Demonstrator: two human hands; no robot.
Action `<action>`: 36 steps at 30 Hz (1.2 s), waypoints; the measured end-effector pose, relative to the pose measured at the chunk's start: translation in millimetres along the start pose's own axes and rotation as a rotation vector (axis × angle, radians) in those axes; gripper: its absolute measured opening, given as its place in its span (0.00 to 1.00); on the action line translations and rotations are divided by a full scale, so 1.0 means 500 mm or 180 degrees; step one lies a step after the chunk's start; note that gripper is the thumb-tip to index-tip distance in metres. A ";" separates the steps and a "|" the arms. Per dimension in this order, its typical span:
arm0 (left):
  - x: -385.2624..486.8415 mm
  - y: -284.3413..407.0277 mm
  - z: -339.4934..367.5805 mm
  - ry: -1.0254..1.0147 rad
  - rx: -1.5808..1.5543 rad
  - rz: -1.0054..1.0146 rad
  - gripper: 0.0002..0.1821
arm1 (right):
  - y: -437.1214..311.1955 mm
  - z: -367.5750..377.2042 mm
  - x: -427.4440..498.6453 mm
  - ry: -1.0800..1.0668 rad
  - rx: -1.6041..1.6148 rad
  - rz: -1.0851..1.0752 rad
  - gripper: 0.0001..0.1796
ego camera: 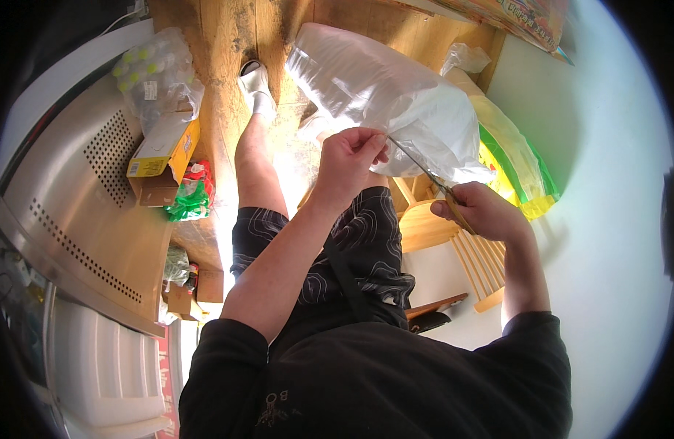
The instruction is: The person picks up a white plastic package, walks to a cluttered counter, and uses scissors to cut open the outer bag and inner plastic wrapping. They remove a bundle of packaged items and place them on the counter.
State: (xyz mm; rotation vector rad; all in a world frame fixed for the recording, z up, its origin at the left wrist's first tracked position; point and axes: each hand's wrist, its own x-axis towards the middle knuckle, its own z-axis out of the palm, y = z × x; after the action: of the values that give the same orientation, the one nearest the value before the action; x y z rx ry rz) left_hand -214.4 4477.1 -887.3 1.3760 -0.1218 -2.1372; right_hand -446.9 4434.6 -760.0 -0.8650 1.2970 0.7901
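Observation:
My right hand (487,211) grips a pair of scissors (416,160) by the yellowish handles. The blades look nearly closed and point up and left. Their tips reach the fingers of my left hand (345,162), which are pinched together in front of a large clear plastic bag (364,71). Whether the left fingers hold the bag's film or something small cannot be made out. Puffed out, the bag spreads beyond both hands, and its crumpled edge lies just above the right hand.
A wooden chair (424,222) stands under my right arm. Green-and-yellow packaging (512,164) leans by the pale wall at right. A perforated metal counter (95,219) at left bears an open cardboard box (164,153) and a bag of bottles (156,71). Small boxes (209,285) sit lower down.

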 end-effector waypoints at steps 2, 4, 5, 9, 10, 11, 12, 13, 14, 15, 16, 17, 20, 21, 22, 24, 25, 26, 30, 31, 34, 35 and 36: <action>-0.001 0.000 0.001 0.0010 0.0026 0.0002 0.08 | -0.001 -0.002 0.003 -0.0031 -0.0020 -0.0026 0.35; -0.001 0.002 0.003 0.0035 0.0038 -0.0007 0.08 | -0.003 -0.006 0.002 -0.0043 -0.0062 -0.0016 0.35; -0.002 0.002 0.003 0.0002 0.0039 0.0012 0.08 | -0.005 -0.008 0.001 -0.0045 -0.0079 -0.0018 0.35; -0.002 0.003 0.006 0.0012 0.0112 0.0014 0.08 | -0.012 -0.016 -0.004 -0.0119 0.0053 -0.0007 0.29; -0.002 0.004 0.006 0.0019 0.0138 0.0021 0.09 | -0.015 -0.017 -0.004 -0.0111 0.0054 -0.0010 0.29; -0.003 0.004 0.006 0.0023 0.0165 0.0016 0.09 | -0.018 -0.017 -0.003 -0.0105 0.0056 -0.0013 0.29; -0.003 0.004 0.006 0.0025 0.0182 0.0023 0.09 | -0.022 -0.017 -0.003 -0.0102 0.0022 0.0054 0.29; -0.003 0.005 0.006 0.0041 0.0200 0.0022 0.09 | -0.026 -0.017 -0.004 -0.0055 0.0054 0.0005 0.29; -0.004 0.006 0.007 0.0050 0.0299 0.0041 0.09 | -0.030 -0.017 -0.005 -0.0014 0.0050 0.0027 0.29; -0.005 0.007 0.008 0.0075 0.0399 0.0052 0.09 | -0.034 -0.016 -0.008 0.0013 0.0007 0.0175 0.29; -0.006 0.008 0.009 0.0093 0.0491 0.0078 0.09 | -0.039 -0.015 -0.011 0.0093 -0.0042 0.0127 0.29; -0.008 0.009 0.011 0.0107 0.0627 0.0125 0.09 | -0.044 -0.014 -0.015 0.0158 -0.0129 0.0205 0.29; -0.015 0.011 0.016 0.0155 0.0952 0.0253 0.11 | -0.058 -0.010 -0.027 0.0362 -0.0291 0.0247 0.29; -0.018 0.011 0.017 0.0189 0.1018 0.0249 0.10 | -0.062 -0.009 -0.031 0.0432 -0.0361 0.0266 0.28; -0.019 0.012 0.018 0.0205 0.1053 0.0292 0.10 | -0.066 -0.008 -0.033 0.0484 -0.0342 0.0196 0.28; -0.022 0.010 0.020 0.0291 0.1277 0.0309 0.10 | -0.069 -0.006 -0.036 0.0572 -0.0402 0.0211 0.26; -0.022 0.009 0.021 0.0339 0.1367 0.0368 0.10 | -0.071 -0.007 -0.036 0.0600 -0.0409 0.0078 0.26; -0.022 0.007 0.022 0.0381 0.1478 0.0471 0.10 | -0.071 -0.007 -0.036 0.0604 -0.0447 0.0031 0.25; -0.021 -0.007 0.028 0.0553 0.1832 0.0889 0.10 | -0.074 -0.012 -0.036 0.0611 -0.0553 -0.0013 0.25; -0.021 -0.010 0.028 0.0570 0.1886 0.0969 0.10 | -0.075 -0.012 -0.036 0.0638 -0.0593 -0.0047 0.26; -0.023 -0.018 0.030 0.0645 0.1958 0.1070 0.09 | -0.079 -0.014 -0.035 0.0657 -0.0696 -0.0092 0.27; -0.024 -0.020 0.032 0.0671 0.1951 0.0989 0.08 | -0.080 -0.015 -0.033 0.0617 -0.0714 -0.0068 0.28; -0.025 -0.022 0.034 0.0697 0.1913 0.0935 0.08 | -0.079 -0.015 -0.032 0.0540 -0.0731 0.0017 0.29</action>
State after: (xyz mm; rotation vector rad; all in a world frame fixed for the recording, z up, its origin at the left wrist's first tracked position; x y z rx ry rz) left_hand -229.9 4488.8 -873.5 1.7781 -0.8797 -1.7542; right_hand -417.5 4408.9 -741.0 -1.1322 1.3742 0.8971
